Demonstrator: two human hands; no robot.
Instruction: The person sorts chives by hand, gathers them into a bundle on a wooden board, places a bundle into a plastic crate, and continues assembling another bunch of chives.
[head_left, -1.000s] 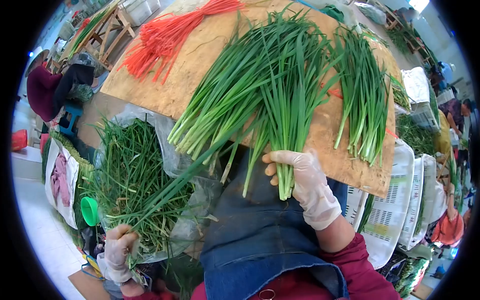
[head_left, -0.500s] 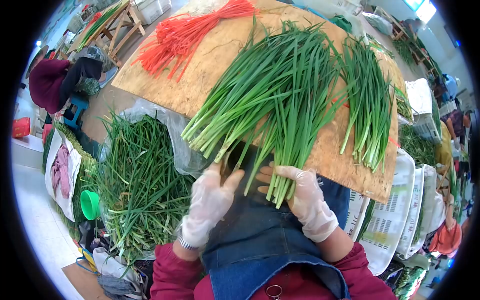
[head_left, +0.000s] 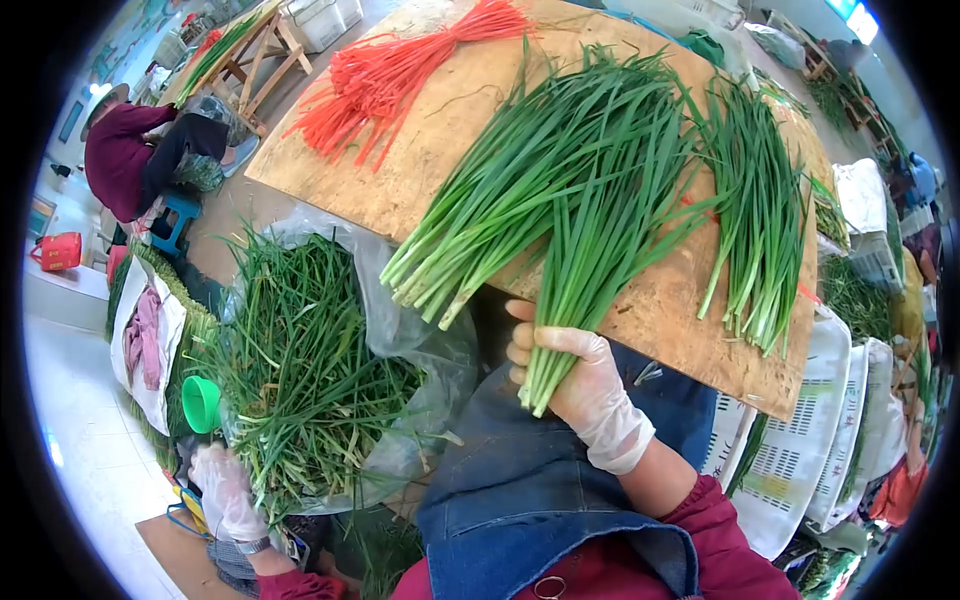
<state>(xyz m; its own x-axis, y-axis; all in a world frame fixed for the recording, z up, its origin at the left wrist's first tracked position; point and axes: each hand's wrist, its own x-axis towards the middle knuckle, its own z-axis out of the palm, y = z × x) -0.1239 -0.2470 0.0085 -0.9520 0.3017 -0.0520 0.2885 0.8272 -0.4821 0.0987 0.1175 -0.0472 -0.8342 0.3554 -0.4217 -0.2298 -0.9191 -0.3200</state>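
My right hand (head_left: 580,385), in a clear plastic glove, is closed around the pale stem ends of a bunch of garlic chives (head_left: 590,270). The bunch's leaves lie up over the board's near edge. Beside it on the left rests a larger pile of chives (head_left: 500,200), stems toward me. My left hand (head_left: 228,495), also gloved, is low on the left, beside the heap of loose chives (head_left: 310,370) and just below a green plastic cup (head_left: 201,404). Its fingers are too unclear to tell whether they hold anything.
A wooden board (head_left: 420,130) carries a bundle of red ties (head_left: 400,80) and another chive bunch (head_left: 755,220) at right. Clear plastic sheeting (head_left: 390,310) lies around the loose heap. White crates (head_left: 790,430) stand at right. A person (head_left: 125,155) sits at far left.
My left hand has moved from the board's near edge down and left, past the loose heap. My right hand has closed more fully around the chive stems. The view has shifted slightly.
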